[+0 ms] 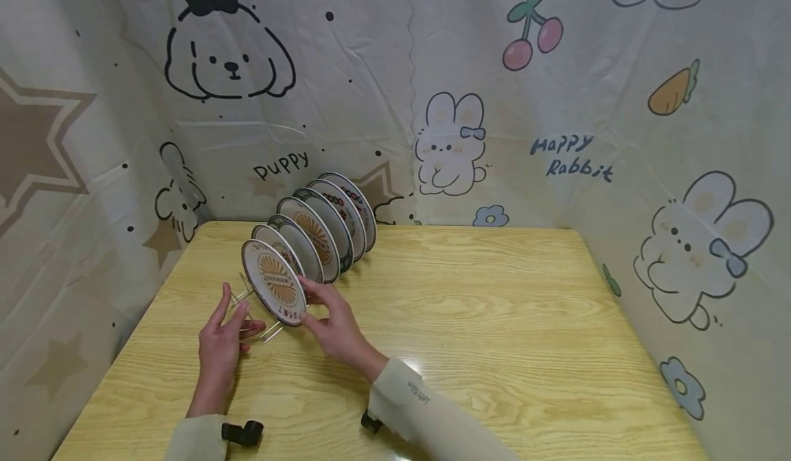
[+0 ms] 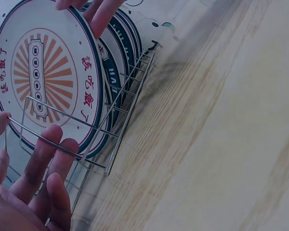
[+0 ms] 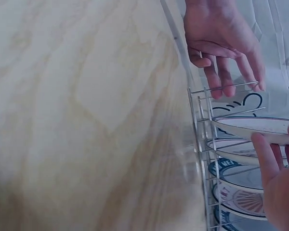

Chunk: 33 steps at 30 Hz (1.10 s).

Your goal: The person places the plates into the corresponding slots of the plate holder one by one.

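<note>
A wire dish rack (image 2: 130, 103) holds several patterned plates standing on edge in a row. The nearest plate (image 1: 274, 282) is white with a dark rim, an orange sunburst and red characters. My right hand (image 1: 340, 327) grips this plate by its right edge, fingers behind and thumb toward the front. At the rack's near end my left hand (image 1: 221, 341) holds the end wire, thumb on one side and fingers beneath it, as the left wrist view shows. Behind stand other plates, among them one with an orange sunburst (image 1: 314, 238) and one with red marks (image 1: 346, 207), partly hidden by those in front.
The rack stands toward the left back of a wood-grain table (image 1: 482, 323). A printed curtain (image 1: 371, 69) with cartoon animals hangs behind the table and along both sides. Black camera mounts (image 1: 243, 433) sit at both wrists.
</note>
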Motion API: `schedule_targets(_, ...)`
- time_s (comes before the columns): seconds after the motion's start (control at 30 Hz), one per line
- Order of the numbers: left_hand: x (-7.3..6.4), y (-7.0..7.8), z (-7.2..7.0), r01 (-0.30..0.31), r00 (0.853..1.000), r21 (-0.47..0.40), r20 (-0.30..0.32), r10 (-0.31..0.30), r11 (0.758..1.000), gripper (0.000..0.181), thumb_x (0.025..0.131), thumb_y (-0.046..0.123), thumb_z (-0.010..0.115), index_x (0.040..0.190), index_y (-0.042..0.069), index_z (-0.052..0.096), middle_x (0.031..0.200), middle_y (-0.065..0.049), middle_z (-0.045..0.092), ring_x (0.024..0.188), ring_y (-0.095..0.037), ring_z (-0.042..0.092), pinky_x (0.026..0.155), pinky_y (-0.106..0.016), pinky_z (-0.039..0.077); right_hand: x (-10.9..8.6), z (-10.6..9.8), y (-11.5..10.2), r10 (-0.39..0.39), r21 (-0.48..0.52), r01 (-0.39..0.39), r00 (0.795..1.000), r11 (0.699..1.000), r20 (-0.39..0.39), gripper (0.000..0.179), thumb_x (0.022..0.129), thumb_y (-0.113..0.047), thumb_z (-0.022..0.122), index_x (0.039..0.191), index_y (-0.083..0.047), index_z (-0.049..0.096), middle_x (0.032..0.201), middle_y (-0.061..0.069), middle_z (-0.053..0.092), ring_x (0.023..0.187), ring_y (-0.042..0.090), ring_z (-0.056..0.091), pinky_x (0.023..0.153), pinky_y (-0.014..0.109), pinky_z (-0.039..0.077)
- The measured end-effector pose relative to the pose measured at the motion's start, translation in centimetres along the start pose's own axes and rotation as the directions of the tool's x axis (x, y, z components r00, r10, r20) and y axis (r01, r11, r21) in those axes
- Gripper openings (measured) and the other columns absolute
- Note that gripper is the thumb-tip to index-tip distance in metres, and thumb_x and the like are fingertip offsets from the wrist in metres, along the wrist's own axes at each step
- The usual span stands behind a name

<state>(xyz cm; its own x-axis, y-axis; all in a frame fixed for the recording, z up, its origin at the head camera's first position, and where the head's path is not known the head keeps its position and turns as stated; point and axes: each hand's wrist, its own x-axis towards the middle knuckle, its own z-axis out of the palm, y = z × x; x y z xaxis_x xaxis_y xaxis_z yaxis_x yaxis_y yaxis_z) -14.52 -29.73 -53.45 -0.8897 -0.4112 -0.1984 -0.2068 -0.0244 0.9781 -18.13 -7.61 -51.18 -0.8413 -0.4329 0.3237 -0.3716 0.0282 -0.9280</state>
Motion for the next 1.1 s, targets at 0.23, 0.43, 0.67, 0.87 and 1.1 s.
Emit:
schedule_targets(0.23, -0.2, 0.2, 0.1, -0.006, 1.0, 0.0, 0.002, 0.006, 1.0, 0.065, 0.102, 0.048, 0.062, 0.158, 0.052, 0.028, 0.072, 0.013, 0.077, 0.072, 0.0, 0.074, 0.053, -0.023, 0.048, 0.1, 1.0, 0.5, -0.001, 0.053, 0.007, 0.994, 0.999, -0.106, 0.055, 0.096, 0.006, 0.068, 0.147, -0.013, 0.058, 0.133, 0.015, 0.06, 0.116, 0.03, 0.067, 0.081, 0.022, 0.059)
schedule_targets(0.43, -0.3, 0.1, 0.1, 0.014, 1.0, 0.006, 0.002, -0.014, 1.0, 0.065, 0.102, 0.049, 0.062, 0.158, 0.052, 0.028, 0.073, 0.012, 0.077, 0.072, 0.001, 0.074, 0.054, -0.024, 0.048, 0.4, 1.7, 0.5, 0.011, 0.046, -0.003, 0.986, 0.999, -0.167, 0.049, 0.094, 0.005, 0.071, 0.14, -0.009, 0.063, 0.127, 0.016, 0.065, 0.111, 0.026, 0.07, 0.078, 0.022, 0.059)
schedule_targets(0.67, -0.5, 0.3, 0.1, -0.012, 1.0, 0.006, 0.0, 0.012, 1.0, 0.067, 0.102, 0.049, 0.062, 0.16, 0.048, 0.028, 0.072, 0.014, 0.077, 0.072, 0.001, 0.074, 0.053, -0.024, 0.047, 0.9, 2.4, 0.6, 0.055, 0.063, -0.042, 0.973, 0.997, -0.226, 0.039, 0.093, 0.0, 0.074, 0.131, -0.01, 0.07, 0.122, 0.011, 0.07, 0.108, 0.02, 0.071, 0.076, 0.022, 0.06)
schedule_targets(0.87, -0.4, 0.1, 0.1, -0.004, 1.0, 0.011, 0.002, 0.004, 1.0, 0.068, 0.102, 0.05, 0.062, 0.159, 0.049, 0.027, 0.071, 0.013, 0.076, 0.07, -0.001, 0.074, 0.053, -0.024, 0.048, 1.0, 2.9, 0.8, 0.043, 0.067, -0.026, 0.962, 0.997, -0.269, 0.034, 0.093, 0.0, 0.075, 0.125, -0.009, 0.073, 0.118, 0.009, 0.074, 0.105, 0.014, 0.072, 0.074, 0.022, 0.06)
schedule_targets(1.1, -0.3, 0.1, 0.2, -0.011, 1.0, -0.008, -0.004, 0.011, 1.0, 0.068, 0.102, 0.048, 0.063, 0.16, 0.048, 0.028, 0.071, 0.012, 0.077, 0.071, 0.0, 0.074, 0.052, -0.024, 0.047, 1.2, 3.3, 1.1, 0.024, 0.021, -0.019, 0.958, 1.0, -0.287, 0.032, 0.093, -0.001, 0.075, 0.124, -0.009, 0.073, 0.115, 0.01, 0.074, 0.104, 0.023, 0.074, 0.073, 0.02, 0.059)
